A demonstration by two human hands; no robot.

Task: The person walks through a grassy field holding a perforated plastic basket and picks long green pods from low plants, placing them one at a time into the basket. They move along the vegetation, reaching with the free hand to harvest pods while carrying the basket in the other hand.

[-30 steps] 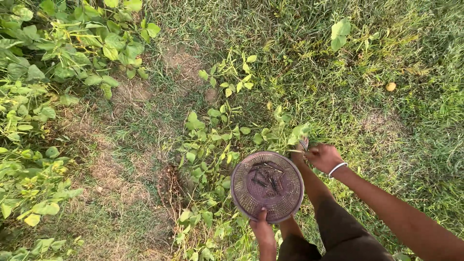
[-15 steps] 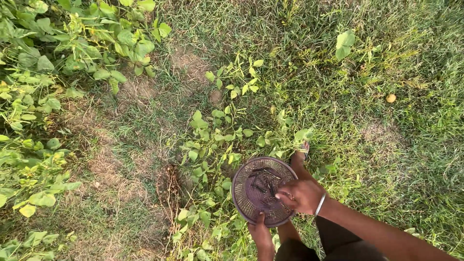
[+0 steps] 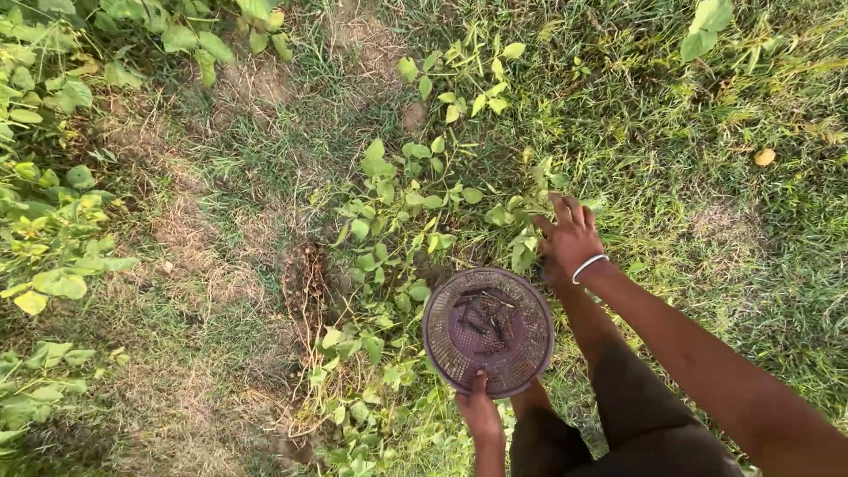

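Observation:
My left hand [image 3: 478,411] grips the near rim of a round purple woven basket [image 3: 444,343], which holds several dark pods [image 3: 484,320]. My right hand [image 3: 570,237], with a white bangle at the wrist, reaches past the basket's upper right into a low leafy green plant [image 3: 415,212]. Its fingers are spread and nothing shows in them. My legs in dark shorts [image 3: 636,415] are below the basket.
Grass with bare dry patches [image 3: 203,256] lies to the left. More leafy plants [image 3: 53,194] line the left edge and top. A yellow fallen leaf [image 3: 765,157] lies at the right.
My right hand was at the plant, came over the basket half a second ago, and is now back out at the leaves to the basket's upper right. The view has shifted slightly.

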